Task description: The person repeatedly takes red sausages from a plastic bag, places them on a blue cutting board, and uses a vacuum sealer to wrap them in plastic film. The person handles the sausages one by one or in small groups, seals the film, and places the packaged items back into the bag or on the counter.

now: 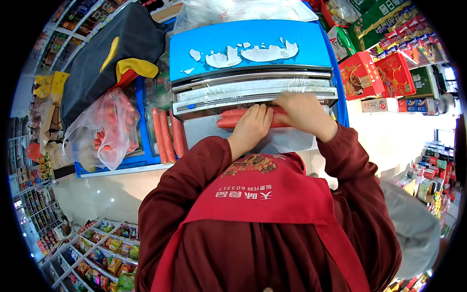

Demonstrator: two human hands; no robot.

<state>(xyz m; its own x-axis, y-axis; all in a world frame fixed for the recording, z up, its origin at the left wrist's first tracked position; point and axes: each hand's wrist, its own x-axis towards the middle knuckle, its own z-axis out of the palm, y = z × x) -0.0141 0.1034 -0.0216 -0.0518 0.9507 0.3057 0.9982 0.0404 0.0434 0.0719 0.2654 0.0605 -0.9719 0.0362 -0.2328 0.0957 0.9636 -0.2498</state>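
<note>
At nine o'clock lie a clear plastic bag (111,127), then three red sausages (167,136); toward twelve, by the cling-film dispenser (253,72), the red sausage bundle (228,119) has the left hand (250,126) clamped on it; the right hand (303,113) is blurred, its grip unclear

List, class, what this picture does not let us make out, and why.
Head view: full outlines of the red sausages, partly covered by the left hand and right hand.
Head view: the right hand's exact finger positions, blurred.
Head view: whatever lies beneath the dark cloth, covered by it.
Head view: lower-left packets, too small to identify.
</note>
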